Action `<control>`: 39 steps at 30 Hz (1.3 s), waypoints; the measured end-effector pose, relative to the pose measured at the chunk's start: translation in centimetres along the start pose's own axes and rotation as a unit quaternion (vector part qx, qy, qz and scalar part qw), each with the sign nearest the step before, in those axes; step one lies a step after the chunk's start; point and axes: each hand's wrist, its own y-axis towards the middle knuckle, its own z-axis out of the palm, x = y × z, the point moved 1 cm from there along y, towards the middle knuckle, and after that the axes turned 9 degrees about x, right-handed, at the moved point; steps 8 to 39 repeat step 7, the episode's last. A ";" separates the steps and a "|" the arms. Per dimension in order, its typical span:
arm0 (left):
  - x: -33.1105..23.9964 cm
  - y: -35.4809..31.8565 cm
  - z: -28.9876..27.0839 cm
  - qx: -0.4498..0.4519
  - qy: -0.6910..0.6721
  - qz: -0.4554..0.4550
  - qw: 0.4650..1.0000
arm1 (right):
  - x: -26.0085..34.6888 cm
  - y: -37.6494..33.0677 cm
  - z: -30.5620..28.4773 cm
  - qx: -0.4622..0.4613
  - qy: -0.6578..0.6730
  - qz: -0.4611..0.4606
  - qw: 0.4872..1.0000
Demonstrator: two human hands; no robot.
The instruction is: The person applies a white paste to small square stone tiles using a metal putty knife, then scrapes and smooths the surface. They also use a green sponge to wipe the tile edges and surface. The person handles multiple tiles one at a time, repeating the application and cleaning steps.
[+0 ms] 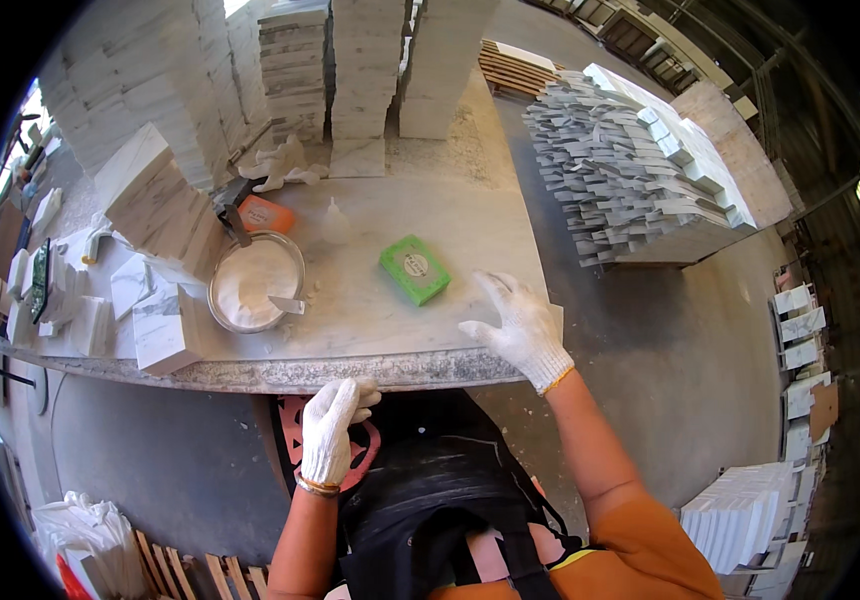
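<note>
The right hand (pixel 522 328), in a knitted white glove, lies flat with fingers spread on the dusty marble bench (pixel 380 300), holding nothing. The green rectangular block (pixel 415 269) sits near it at ten o'clock, not touching. The left hand (pixel 333 428), gloved too, hangs loosely curled just below the rough bench edge, empty. A round metal bowl (pixel 255 281) of white powder stands at nine o'clock of the block

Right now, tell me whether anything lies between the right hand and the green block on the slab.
Nothing visible does. The right hand rests flat on the marble table, and only bare stone separates it from the green block to its left. The bowl of white paste sits beyond the block.
</note>
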 end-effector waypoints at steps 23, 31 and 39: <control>-0.1 1.3 3.0 0.059 0.029 -0.024 0.998 | -6.7 -5.5 -1.6 0.135 -0.142 0.027 0.980; -0.1 1.3 3.0 0.059 0.029 -0.024 0.998 | -6.7 -5.5 -1.6 0.135 -0.142 0.027 0.980; -0.1 1.3 3.0 0.059 0.029 -0.024 0.998 | -6.7 -5.5 -1.6 0.135 -0.142 0.027 0.980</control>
